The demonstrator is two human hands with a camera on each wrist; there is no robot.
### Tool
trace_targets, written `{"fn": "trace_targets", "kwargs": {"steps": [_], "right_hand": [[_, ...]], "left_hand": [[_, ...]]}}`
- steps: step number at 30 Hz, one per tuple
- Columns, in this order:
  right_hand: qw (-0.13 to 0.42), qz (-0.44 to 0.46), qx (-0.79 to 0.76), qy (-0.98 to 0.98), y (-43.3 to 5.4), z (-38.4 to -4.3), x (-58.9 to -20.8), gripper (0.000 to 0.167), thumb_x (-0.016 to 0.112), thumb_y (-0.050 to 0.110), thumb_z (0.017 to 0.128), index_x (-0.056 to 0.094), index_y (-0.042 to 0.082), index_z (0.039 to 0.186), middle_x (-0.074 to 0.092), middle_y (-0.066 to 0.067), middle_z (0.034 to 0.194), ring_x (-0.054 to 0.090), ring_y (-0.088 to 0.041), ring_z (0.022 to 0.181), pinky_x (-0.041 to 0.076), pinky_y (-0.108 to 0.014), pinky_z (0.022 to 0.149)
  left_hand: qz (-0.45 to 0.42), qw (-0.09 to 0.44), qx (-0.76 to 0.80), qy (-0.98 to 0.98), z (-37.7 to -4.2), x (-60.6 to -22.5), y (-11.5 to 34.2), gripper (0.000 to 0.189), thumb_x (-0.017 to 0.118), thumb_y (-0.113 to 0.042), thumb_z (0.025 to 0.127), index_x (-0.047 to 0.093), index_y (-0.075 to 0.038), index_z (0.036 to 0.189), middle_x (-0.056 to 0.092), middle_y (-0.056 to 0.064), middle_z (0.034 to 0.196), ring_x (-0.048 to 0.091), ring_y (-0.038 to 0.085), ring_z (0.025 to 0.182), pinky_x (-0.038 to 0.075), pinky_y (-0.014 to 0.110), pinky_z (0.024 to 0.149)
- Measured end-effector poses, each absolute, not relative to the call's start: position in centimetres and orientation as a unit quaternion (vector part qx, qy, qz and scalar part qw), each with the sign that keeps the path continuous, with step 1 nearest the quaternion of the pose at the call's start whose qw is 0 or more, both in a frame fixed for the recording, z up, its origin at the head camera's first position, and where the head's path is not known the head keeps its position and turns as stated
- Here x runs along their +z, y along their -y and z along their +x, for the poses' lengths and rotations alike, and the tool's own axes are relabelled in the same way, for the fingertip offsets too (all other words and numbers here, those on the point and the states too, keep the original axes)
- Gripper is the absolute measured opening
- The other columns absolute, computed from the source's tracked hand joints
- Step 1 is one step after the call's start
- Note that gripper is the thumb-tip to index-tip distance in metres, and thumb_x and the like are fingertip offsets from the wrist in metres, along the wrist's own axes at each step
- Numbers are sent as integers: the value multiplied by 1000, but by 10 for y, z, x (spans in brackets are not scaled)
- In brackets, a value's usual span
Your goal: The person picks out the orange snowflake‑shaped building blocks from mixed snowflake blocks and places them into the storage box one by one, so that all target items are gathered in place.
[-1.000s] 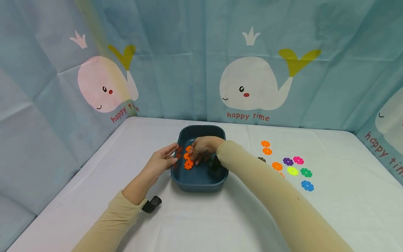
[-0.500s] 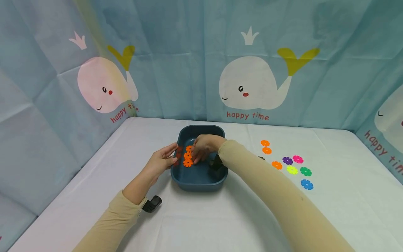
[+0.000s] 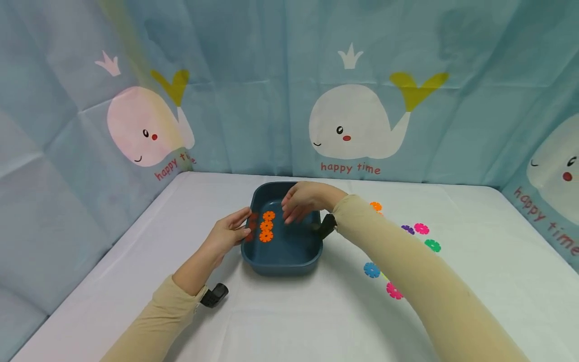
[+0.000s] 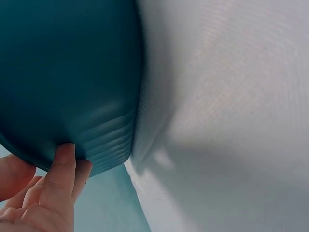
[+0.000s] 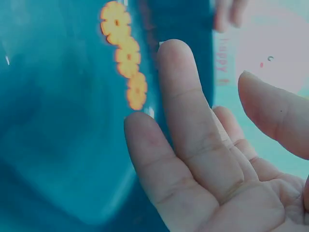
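Observation:
Three orange snowflake-shaped plastic discs [image 3: 266,226] lie in a row inside a dark blue bin [image 3: 281,270], towards its left wall. The same discs show blurred in the right wrist view. My left hand [image 3: 222,235] is at the bin's left rim, its fingertips touching the outer wall, as the left wrist view shows. Over the bin's right half hovers my right hand [image 3: 304,201], apart from the discs. In the right wrist view its fingers [image 5: 178,72] are extended and apart, with nothing between them.
Loose discs lie on the white tablecloth [image 3: 276,322] right of the bin: orange [image 3: 376,206], green [image 3: 432,245], blue [image 3: 372,270], pink [image 3: 394,290] and others, partly covered by the right sleeve [image 3: 407,271]. A whale-print curtain [image 3: 253,120] stands behind.
My right hand has left the orange discs and moved up and to the right, its fingers spreading. My left hand stays at the rim. The right forearm now covers different loose discs.

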State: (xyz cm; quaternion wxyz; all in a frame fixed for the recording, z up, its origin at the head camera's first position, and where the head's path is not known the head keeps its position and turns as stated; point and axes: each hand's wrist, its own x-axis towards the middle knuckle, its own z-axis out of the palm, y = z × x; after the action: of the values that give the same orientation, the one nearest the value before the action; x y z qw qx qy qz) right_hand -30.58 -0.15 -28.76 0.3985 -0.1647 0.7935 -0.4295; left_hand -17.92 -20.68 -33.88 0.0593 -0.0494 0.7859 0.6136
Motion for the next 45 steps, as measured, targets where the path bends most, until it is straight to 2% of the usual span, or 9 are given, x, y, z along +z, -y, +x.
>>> {"fn": "trace_targets", "kwargs": {"steps": [4,12,19,27,34,41,45], "right_hand": [[384,-168,-422,-804,-16,-300,-279,32,57,6,97,52,-5,126,67,-19,115,70,-24,93,50,-41,95],[372,-173,-426,-806,-54,-288,-276,27,56,6,98,52,-5,122,68,-17,107,70,-25,90,53,-38,89],[357,-184,-432,-807,-84,-272,-276,33,58,8,96,50,-7,124,69,-19,105,70,-26,91,54,-36,84],[293,-241,-451,-808,-118,-258,-286,28,56,10,97,54,-5,120,71,-13,100,70,-27,91,54,-38,85],[265,-258,-457,-809,-144,-248,-296,29,60,12,97,55,-7,119,69,-20,105,69,-27,90,54,-37,82],[225,-281,-474,-804,-174,-245,-306,27,61,13,96,57,-8,114,69,-15,97,67,-29,89,53,-43,85],[212,-288,-471,-807,-189,-243,-312,28,63,13,96,59,-9,112,67,-17,100,64,-31,91,53,-43,86]], "left_hand": [[-59,54,615,-784,-178,-340,206,58,47,3,100,26,-4,154,26,14,157,36,34,137,41,47,104],[-57,55,606,-791,-173,-339,207,58,46,3,100,25,-4,154,26,14,157,40,34,135,42,46,103],[-53,65,592,-802,-165,-336,210,58,45,3,100,24,-3,154,25,15,157,44,35,132,48,40,98],[-56,76,596,-797,-163,-339,211,61,49,-1,100,24,-8,155,26,12,158,48,32,129,48,38,97],[-53,75,600,-795,-163,-339,210,61,50,-1,100,25,-9,155,27,11,157,51,31,126,50,34,94],[-55,74,596,-798,-163,-338,210,61,49,-1,100,25,-9,155,28,12,157,51,30,125,48,36,95],[-54,79,597,-796,-163,-338,209,61,49,-1,100,24,-9,155,27,12,157,50,31,127,48,37,96]]}}
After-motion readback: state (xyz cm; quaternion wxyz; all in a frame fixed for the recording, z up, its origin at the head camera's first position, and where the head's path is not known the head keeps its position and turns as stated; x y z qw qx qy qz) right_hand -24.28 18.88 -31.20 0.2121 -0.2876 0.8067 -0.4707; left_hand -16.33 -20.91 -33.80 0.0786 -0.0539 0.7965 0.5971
